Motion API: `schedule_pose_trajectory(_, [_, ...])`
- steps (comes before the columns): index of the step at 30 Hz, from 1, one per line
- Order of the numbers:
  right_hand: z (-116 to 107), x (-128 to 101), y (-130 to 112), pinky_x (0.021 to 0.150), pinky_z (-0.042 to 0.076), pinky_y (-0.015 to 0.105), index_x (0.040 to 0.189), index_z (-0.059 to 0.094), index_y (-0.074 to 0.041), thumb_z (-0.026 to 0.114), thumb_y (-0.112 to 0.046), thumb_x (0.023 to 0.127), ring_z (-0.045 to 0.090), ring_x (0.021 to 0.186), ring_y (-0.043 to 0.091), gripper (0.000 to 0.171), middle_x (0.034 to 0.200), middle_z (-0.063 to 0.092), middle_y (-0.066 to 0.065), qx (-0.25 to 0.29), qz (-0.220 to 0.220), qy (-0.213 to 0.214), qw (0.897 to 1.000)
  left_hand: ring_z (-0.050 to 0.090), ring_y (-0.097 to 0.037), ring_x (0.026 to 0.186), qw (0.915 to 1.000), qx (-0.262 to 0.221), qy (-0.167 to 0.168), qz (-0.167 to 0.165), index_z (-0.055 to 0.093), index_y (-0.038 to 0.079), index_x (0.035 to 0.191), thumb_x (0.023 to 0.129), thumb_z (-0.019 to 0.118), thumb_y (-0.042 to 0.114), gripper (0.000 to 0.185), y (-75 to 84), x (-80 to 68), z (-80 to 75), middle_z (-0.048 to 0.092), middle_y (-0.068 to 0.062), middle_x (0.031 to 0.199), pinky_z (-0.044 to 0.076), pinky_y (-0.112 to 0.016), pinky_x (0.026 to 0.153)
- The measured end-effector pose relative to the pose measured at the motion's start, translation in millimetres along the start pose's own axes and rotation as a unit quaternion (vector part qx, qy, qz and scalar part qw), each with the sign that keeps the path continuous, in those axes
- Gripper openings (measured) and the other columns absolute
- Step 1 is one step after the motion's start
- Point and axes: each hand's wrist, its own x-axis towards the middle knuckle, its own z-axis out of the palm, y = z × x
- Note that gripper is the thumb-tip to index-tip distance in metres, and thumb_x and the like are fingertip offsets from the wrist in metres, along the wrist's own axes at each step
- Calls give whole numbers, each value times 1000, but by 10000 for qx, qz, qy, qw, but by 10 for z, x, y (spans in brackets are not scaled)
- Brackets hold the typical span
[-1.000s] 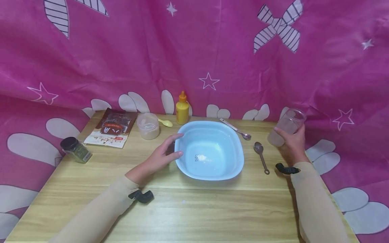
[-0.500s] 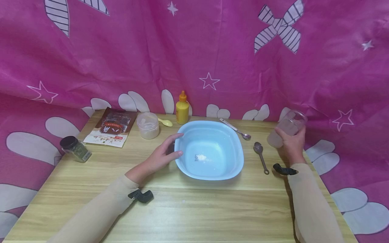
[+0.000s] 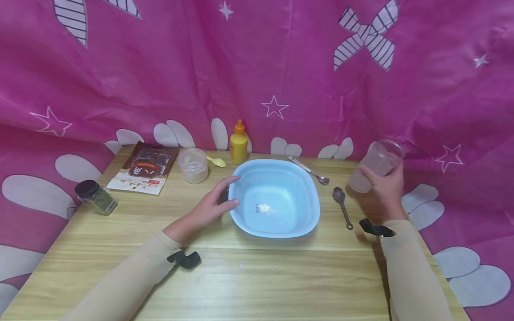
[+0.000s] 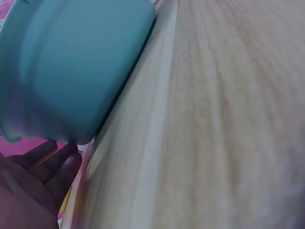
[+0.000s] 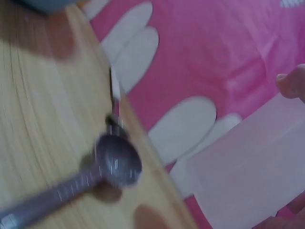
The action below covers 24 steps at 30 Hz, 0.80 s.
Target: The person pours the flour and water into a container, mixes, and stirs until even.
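A clear plastic cup (image 3: 375,166) is gripped in the right hand (image 3: 384,189), fingers curled round its side, lifted and tilted above the bench's (image 3: 257,276) right rear corner, well right of a pale blue bowl (image 3: 275,198). The left hand (image 3: 209,207) rests against the bowl's left rim, fingers relaxed and lightly spread. The bowl sits mid-bench with a little white powder in its bottom. Between bowl and cup lie two metal spoons (image 3: 342,206). Behind the bowl stands a yellow bottle (image 3: 238,143); left of it are a small tub (image 3: 193,165), a packet (image 3: 143,168) and a dark-lidded jar (image 3: 95,197).
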Motion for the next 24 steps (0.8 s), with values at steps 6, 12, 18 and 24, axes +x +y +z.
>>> schedule_pose_trajectory(6, [94, -198, -220, 116, 51, 32, 162, 45, -32, 98, -26, 87, 59, 132, 17, 93, 146, 61, 0, -294, -176, -215, 9992, 51, -46, 152, 10000, -5, -11, -88, 40, 18, 171, 108, 72, 17, 70, -5, -7, -10, 41, -18, 174, 42, -62, 125])
schedule_pose_trajectory(12, [163, -358, -375, 126, 45, 50, 167, 41, -37, 98, -31, 88, 51, 146, 26, 98, 163, 52, 5, -596, -227, -539, 9965, 52, -47, 151, 10000, 12, -16, -49, 40, 18, 171, 109, 72, 18, 70, -18, -5, -7, 42, -20, 173, 44, -62, 124])
schedule_pose_trajectory(18, [263, -477, -459, 116, 52, 42, 163, 48, -28, 99, -21, 86, 55, 140, 24, 93, 158, 56, 5, -603, -581, -936, 9921, 52, -47, 151, 10000, 20, 1, -30, 40, 18, 171, 109, 71, 16, 70, -20, -6, -5, 41, -20, 173, 46, -62, 122])
schedule_pose_trajectory(24, [331, -575, -482, 112, 50, 38, 161, 51, -24, 100, -16, 84, 55, 138, 26, 92, 155, 59, 8, -834, -985, -1185, 9845, 54, -50, 148, 10000, -43, -20, 28, 39, 15, 171, 109, 71, 14, 69, -15, -8, 0, 41, -24, 172, 50, -62, 119])
